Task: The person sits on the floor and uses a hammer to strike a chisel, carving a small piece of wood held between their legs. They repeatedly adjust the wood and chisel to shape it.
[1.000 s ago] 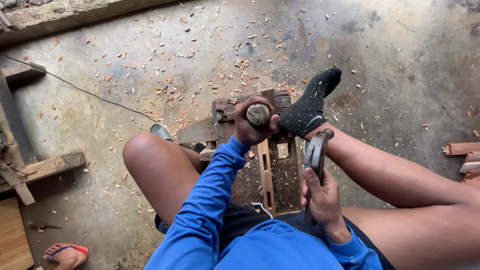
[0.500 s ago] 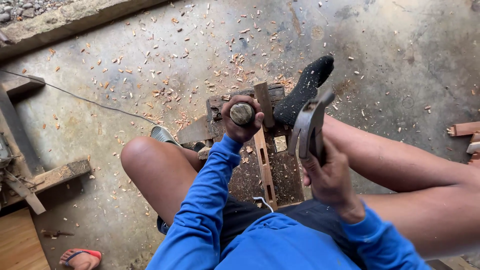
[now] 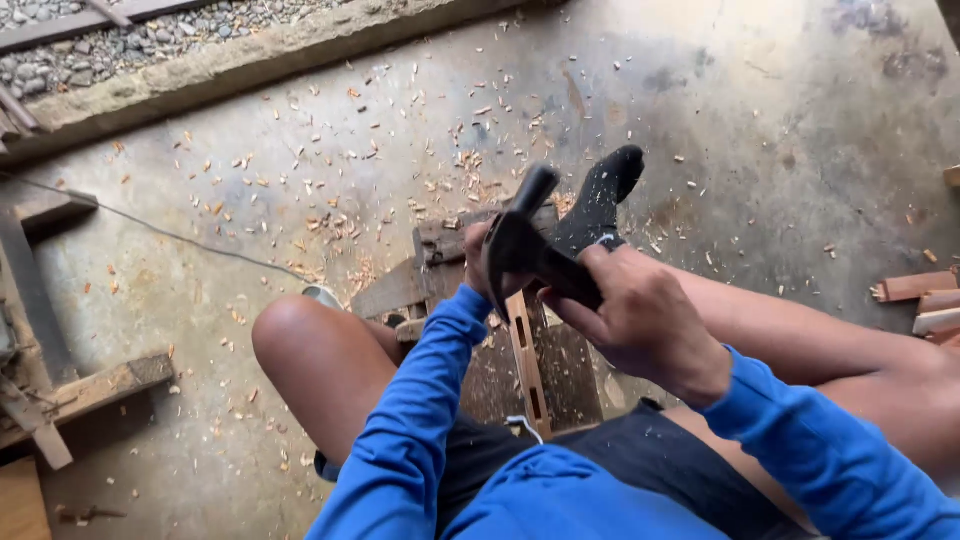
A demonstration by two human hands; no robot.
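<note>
Two hands working at centre frame, both in blue sleeves. Right hand (image 3: 640,320) wrapping closed around the handle of a dark hammer (image 3: 525,235), head raised up and tilted toward upper centre, claw end pointing down-left. Left hand (image 3: 480,262) sitting just behind the hammer head, mostly hidden by it; fingers appearing curled around something, but object not visible, so grip contents not determinable. Hammer head hovering directly over the left hand, contact not determinable.

Lying below both hands, running toward bottom centre: narrow wooden strip (image 3: 526,365) with rectangular slots cut through it, resting on a darker wooden workpiece (image 3: 560,375) between the legs. Foot in a black sock (image 3: 598,205) pressing against the far end of the workpiece, upper centre-right. Bare knee (image 3: 300,345) bending at centre-left.

Covering the concrete floor (image 3: 780,130): scattered wood chips (image 3: 330,225), densest just above and left of the hands. Lying at the right edge: reddish wood offcuts (image 3: 925,300). Resting at the left edge: weathered timber pieces (image 3: 85,390). Running across upper left: thin dark cable (image 3: 190,240). Showing in the top-left corner: gravel (image 3: 90,45) beyond a concrete kerb.
</note>
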